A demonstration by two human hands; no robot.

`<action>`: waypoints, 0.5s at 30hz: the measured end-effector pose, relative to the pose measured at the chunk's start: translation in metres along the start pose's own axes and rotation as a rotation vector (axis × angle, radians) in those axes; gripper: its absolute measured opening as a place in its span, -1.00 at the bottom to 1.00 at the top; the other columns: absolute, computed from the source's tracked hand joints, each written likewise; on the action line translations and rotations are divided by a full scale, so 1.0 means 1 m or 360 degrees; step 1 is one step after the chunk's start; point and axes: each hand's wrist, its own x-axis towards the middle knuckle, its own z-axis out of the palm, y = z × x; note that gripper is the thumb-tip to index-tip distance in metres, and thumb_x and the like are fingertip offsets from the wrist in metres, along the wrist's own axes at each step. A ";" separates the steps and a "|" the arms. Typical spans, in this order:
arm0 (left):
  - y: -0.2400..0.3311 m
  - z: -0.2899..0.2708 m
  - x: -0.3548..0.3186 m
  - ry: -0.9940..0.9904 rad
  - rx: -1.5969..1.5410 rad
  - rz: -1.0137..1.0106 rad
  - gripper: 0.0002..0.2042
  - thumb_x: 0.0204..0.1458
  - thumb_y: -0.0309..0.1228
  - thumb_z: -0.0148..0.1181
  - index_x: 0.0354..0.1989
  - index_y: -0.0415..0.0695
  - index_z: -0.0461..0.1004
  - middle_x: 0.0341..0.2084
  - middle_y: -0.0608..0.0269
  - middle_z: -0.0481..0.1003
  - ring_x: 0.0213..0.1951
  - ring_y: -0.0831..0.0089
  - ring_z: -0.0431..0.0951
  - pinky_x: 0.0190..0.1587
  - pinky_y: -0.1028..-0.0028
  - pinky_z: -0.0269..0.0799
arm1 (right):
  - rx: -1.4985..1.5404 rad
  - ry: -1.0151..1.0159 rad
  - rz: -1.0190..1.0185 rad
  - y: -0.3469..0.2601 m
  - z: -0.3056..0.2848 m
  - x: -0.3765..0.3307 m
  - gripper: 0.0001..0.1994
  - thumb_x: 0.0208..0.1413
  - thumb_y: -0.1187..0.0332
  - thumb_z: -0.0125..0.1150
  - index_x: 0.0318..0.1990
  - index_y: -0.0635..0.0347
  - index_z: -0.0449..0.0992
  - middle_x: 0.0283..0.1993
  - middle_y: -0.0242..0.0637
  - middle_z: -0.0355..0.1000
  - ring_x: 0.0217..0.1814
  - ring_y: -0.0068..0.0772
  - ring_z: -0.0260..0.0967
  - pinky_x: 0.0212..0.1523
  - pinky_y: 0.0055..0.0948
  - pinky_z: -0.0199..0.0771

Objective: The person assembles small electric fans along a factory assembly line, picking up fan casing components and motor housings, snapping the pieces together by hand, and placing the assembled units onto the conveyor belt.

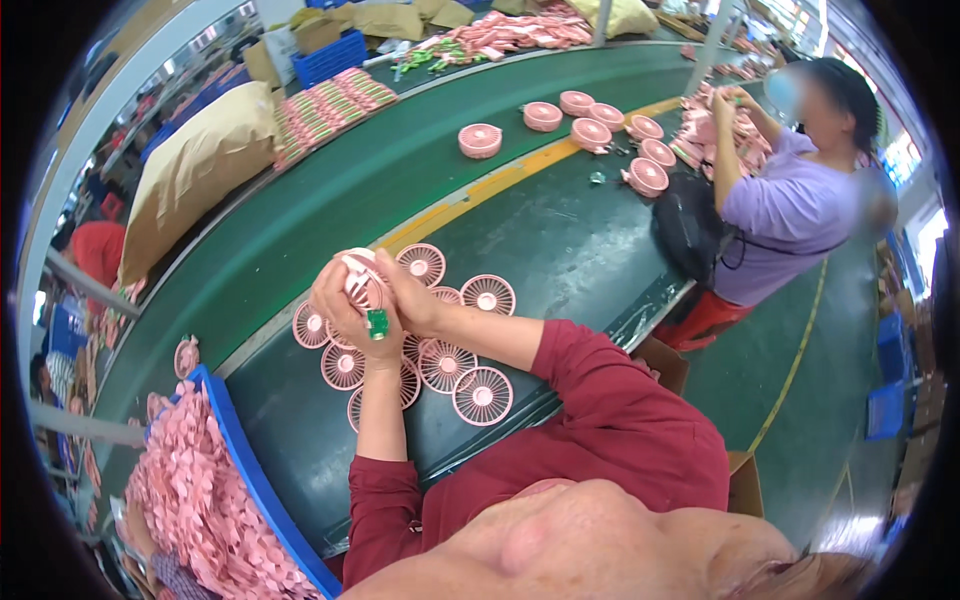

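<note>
Both hands are closed round a small pink fan head, with white parts showing between the fingers. My left hand grips its left side, and my right hand presses against its right side. A small green circuit board hangs at its lower edge, by my left wrist. Under and around my hands lie several round pink fan grilles, some overlapping, on the dark green work surface. My fingers hide part of the fan head.
At the left stands a blue bin heaped with pink plastic parts. Beyond a yellow strip runs a green conveyor belt carrying pink fan heads. A co-worker in a purple top handles pink parts at the right, beside a black bag.
</note>
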 end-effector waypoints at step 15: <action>-0.014 0.009 -0.007 0.0076 -0.0763 -0.0764 -0.77 0.25 -0.36 -0.05 -0.03 -0.22 0.35 -0.03 0.10 0.40 -0.03 0.31 0.44 0.03 0.35 0.36 | -0.1326 -0.0263 -0.0395 -0.010 -0.022 -0.001 -0.27 0.28 -0.12 -0.12 0.36 0.29 -0.02 0.28 -0.02 0.18 0.29 -0.18 0.20 0.27 -0.26 0.18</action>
